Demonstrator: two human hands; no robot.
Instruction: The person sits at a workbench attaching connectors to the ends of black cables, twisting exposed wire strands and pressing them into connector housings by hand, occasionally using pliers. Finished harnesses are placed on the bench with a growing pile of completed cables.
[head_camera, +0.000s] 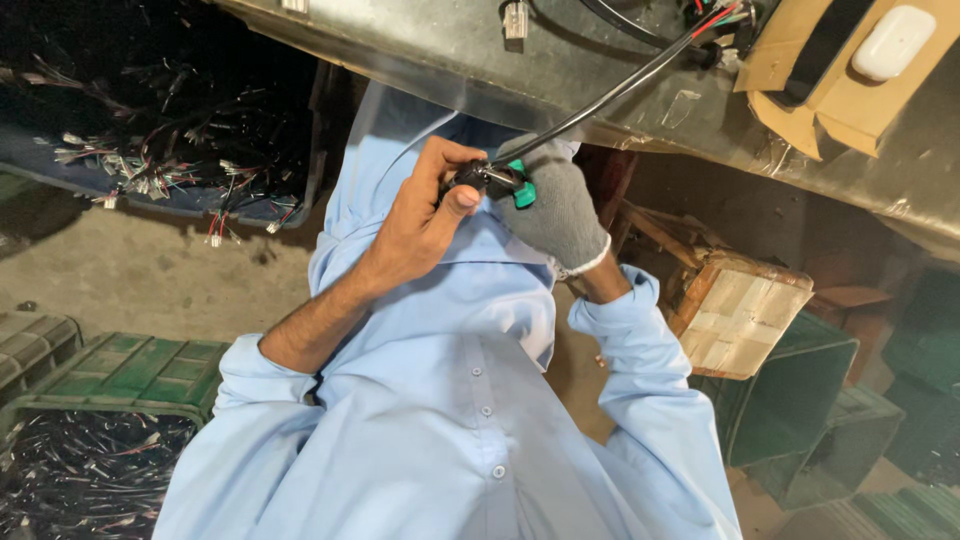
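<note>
My bare left hand (420, 215) and my grey-gloved right hand (560, 210) meet in front of my light blue shirt. Together they grip a small black connector (478, 178) with a green piece (522, 188) at the end of a black cable (610, 95). My left thumb presses on the black part, and the gloved fingers close around the green piece. The cable rises to the upper right onto a worn metal table edge (450, 60), where red and green wires (715, 18) show at its far end.
A green crate (120, 375) full of black wire harnesses stands at lower left. A dark tray of wire bundles (170, 160) lies at upper left. A taped cardboard box (740, 310) and more green crates (800, 400) are on the right. A white oval object (893, 42) rests on cardboard at the top right.
</note>
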